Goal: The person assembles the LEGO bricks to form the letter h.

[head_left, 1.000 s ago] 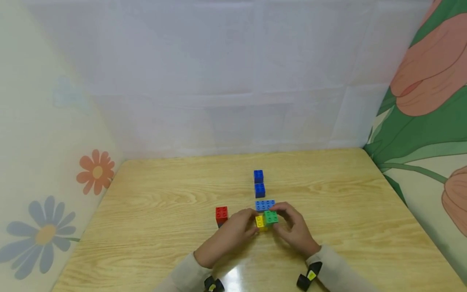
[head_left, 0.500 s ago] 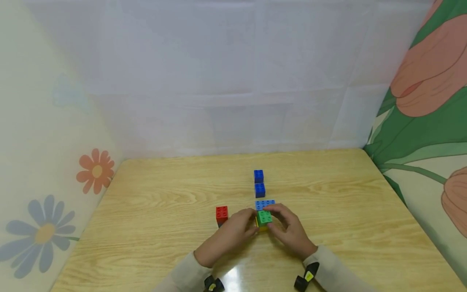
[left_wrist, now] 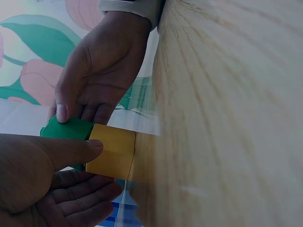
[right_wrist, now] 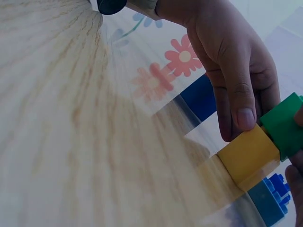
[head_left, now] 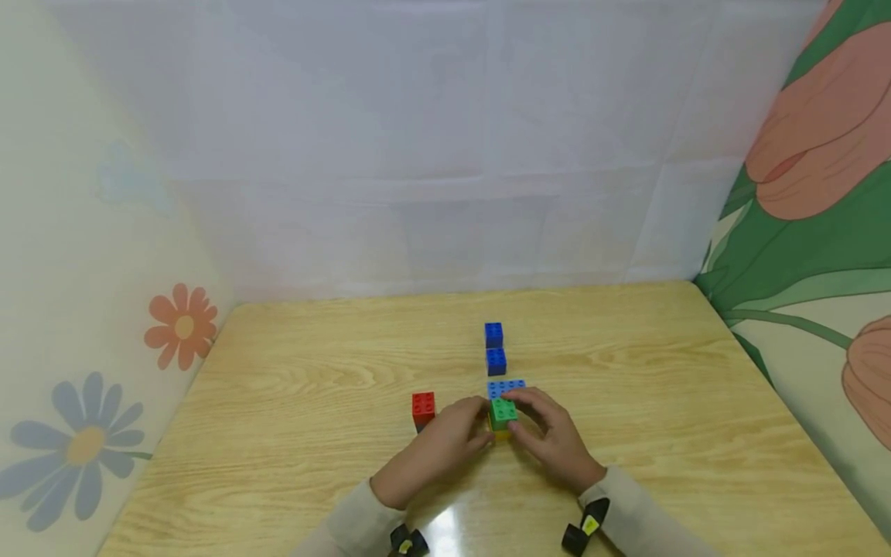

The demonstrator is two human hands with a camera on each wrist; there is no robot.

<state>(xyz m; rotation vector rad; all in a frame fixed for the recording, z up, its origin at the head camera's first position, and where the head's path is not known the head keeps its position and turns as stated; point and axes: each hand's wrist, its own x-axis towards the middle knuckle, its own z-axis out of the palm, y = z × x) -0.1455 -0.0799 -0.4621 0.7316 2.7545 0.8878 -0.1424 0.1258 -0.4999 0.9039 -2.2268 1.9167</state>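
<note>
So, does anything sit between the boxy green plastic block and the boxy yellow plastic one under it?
Nothing visible does: the right hand holds the green block on the yellow block, which the left hand grips.

Head view is decently lit, soft and fairly even, just kinda hazy. There's 1 blown-out glare spot (head_left: 444, 534) on the table (head_left: 299, 449) near the bottom edge. The wall on the left (head_left: 76, 255) looks washed out and yellowish, while the white backdrop (head_left: 334, 116) goes dull lavender-grey. Shadows under the left hand (head_left: 447, 439) and right hand (head_left: 560, 445) are faint. The 2 wrist views are way dimmer and bluish, hands murky. Wood grain smears soft there, and the glossy table mirrors the yellow brick (left_wrist: 113, 156).
</note>
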